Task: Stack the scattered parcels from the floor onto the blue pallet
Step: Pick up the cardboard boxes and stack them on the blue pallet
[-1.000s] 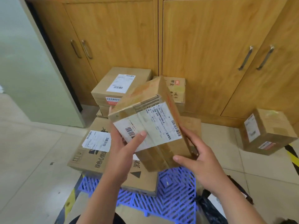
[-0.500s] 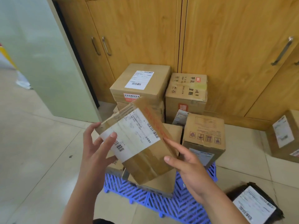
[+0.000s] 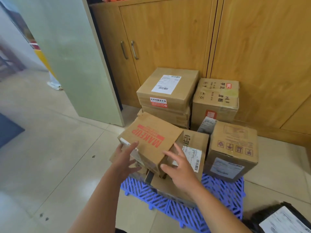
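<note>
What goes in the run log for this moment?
phase: placing | parcel: MAKEUP box on flat carton | left hand: open | right hand: open | base: blue pallet

The black bag [image 3: 284,219] at the near right is cut off by the right and bottom edges, its white label blurred beyond reading. Stacked boxes hide most of the blue pallet [image 3: 223,194]; only its near edge and right corner show. The red-lettered box [image 3: 151,140] covers much of the flat carton [image 3: 193,148] beneath it, and both hands cover that box's near face. Small print on the top box label [image 3: 166,84] is too small to read. A figure's feet at the far left are blurred.
</note>
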Tool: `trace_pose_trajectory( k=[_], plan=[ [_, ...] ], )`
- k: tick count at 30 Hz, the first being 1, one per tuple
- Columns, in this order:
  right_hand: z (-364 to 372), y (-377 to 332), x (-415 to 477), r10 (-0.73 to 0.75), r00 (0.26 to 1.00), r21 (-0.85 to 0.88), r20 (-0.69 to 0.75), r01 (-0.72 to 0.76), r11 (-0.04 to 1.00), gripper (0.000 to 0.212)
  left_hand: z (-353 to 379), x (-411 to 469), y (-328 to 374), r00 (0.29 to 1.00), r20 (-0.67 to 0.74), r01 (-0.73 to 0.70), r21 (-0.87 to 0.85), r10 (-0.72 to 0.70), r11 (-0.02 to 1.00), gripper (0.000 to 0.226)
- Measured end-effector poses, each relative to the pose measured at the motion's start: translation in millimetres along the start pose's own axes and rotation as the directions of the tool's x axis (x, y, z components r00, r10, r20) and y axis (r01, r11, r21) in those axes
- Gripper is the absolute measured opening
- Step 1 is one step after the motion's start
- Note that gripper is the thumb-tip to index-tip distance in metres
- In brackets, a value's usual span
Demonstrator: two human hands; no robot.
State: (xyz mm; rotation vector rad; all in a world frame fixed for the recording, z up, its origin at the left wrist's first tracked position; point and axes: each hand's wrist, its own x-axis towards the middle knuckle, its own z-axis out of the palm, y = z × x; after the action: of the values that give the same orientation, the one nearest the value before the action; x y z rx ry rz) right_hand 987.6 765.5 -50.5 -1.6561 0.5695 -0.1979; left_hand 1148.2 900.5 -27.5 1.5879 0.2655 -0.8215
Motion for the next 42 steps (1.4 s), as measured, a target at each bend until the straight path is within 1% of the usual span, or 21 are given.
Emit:
trace_pose_trajectory(
  k=[2, 5, 7, 9, 12, 15, 17, 23, 28, 30, 32, 34, 36, 37, 38, 39, 40, 41, 42],
  plan=[
    [6.4, 2.4, 7.0, 0.015, 0.999, -0.036, 0.034, -0.014, 0.999, 0.058, 6.9, 8.5, -2.5, 1.0, 0.019, -0.015, -0.051, 0.016, 0.999, 0.087],
    [7.8, -0.1, 22.1, 0.001, 0.998, -0.089, 0.067, 0.005, 0.996, 0.073, 18.5, 18.9, -3.2, 0.998, -0.019, -0.056, -0.134, 0.054, 0.989, 0.09],
    [5.4, -3.0, 36.2, -0.008, 0.997, -0.114, 0.075, 0.017, 0.993, 0.079, 25.8, 24.5, -2.3, 0.997, -0.004, -0.077, -0.206, 0.078, 0.976, 0.096],
    [2.5, -6.1, 50.2, 0.0, 0.997, -0.166, 0.081, 0.014, 0.986, 0.081, 32.5, 28.5, -1.7, 0.995, 0.015, -0.088, -0.228, 0.094, 0.97, 0.098],
    [-3.7, -11.9, 68.3, 0.004, 0.997, -0.299, 0.072, 0.018, 0.954, 0.079, 43.2, 31.4, 0.3, 0.992, 0.058, -0.095, -0.235, 0.111, 0.967, 0.095],
    [-14.1, -18.9, 85.6, 0.024, 0.999, -0.369, 0.024, -0.013, 0.929, 0.072, 53.9, 32.5, 1.6, 0.99, 0.082, -0.09, -0.272, 0.116, 0.958, 0.096],
    [-19.1, -17.9, 94.8, 0.033, 0.999, -0.398, 0.01, -0.027, 0.917, 0.071, 58.6, 32.9, 2.9, 0.991, 0.069, -0.09, -0.298, 0.115, 0.95, 0.095],
    [-19.3, -7.2, 97.1, -0.007, 1.0, -0.43, 0.018, 0.014, 0.903, 0.07, 58.9, 33.7, 4.7, 0.993, 0.065, -0.07, -0.336, 0.097, 0.939, 0.097],
    [-18.9, -7.0, 95.7, -0.012, 0.999, -0.467, 0.032, 0.026, 0.884, 0.071, 58.4, 30.3, 5.4, 0.995, 0.056, -0.066, -0.312, 0.087, 0.948, 0.096],
    [-18.6, -8.5, 93.3, 0.003, 0.999, -0.481, 0.047, 0.02, 0.876, 0.072, 60.4, 25.4, 7.6, 0.995, -0.002, -0.095, -0.247, 0.098, 0.964, 0.095],
    [-21.3, -9.4, 89.1, 0.003, 0.998, -0.458, 0.068, 0.029, 0.889, 0.075, 65.3, 18.9, 8.9, 0.986, -0.117, -0.138, -0.133, 0.123, 0.981, 0.093],
    [-26.6, -7.1, 81.1, -0.023, 0.998, -0.365, 0.059, 0.043, 0.93, 0.077, 70.9, 14.2, 10.4, 0.949, -0.236, -0.219, -0.023, 0.207, 0.976, 0.088],
    [-32.7, -1.7, 71.2, -0.042, 0.999, -0.239, -0.021, 0.036, 0.97, 0.074, 77.9, 10.8, 12.9, 0.873, -0.347, -0.339, 0.072, 0.342, 0.938, 0.075],
    [-34.0, 1.7, 63.3, -0.026, 0.997, -0.182, -0.078, 0.011, 0.983, 0.071, 83.1, 7.2, 12.4, 0.817, -0.371, -0.427, 0.124, 0.441, 0.896, 0.066],
    [-33.3, 2.7, 54.0, -0.001, 0.99, -0.133, -0.139, -0.018, 0.991, 0.067, 88.7, 1.6, 10.8, 0.756, -0.361, -0.518, 0.18, 0.546, 0.836, 0.058],
    [-33.9, 5.3, 43.0, 0.045, 0.978, -0.098, -0.206, -0.066, 0.993, 0.063, 98.0, -8.3, 6.2, 0.723, -0.312, -0.576, 0.221, 0.617, 0.787, 0.051],
    [-35.7, 3.8, 28.0, 0.108, 0.957, -0.061, -0.267, -0.129, 0.99, 0.06, 108.1, -22.2, 0.0, 0.719, -0.257, -0.604, 0.231, 0.646, 0.763, 0.044],
    [-38.9, -0.8, 10.5, 0.182, 0.93, -0.012, -0.319, -0.196, 0.981, 0.056, 117.9, -41.1, -7.0, 0.738, -0.198, -0.613, 0.205, 0.645, 0.763, 0.038],
    [-45.7, -9.6, -11.7, 0.256, 0.897, 0.043, -0.361, -0.258, 0.965, 0.052, 126.3, -61.8, -16.8, 0.774, -0.143, -0.596, 0.165, 0.617, 0.786, 0.032]
  ],
)
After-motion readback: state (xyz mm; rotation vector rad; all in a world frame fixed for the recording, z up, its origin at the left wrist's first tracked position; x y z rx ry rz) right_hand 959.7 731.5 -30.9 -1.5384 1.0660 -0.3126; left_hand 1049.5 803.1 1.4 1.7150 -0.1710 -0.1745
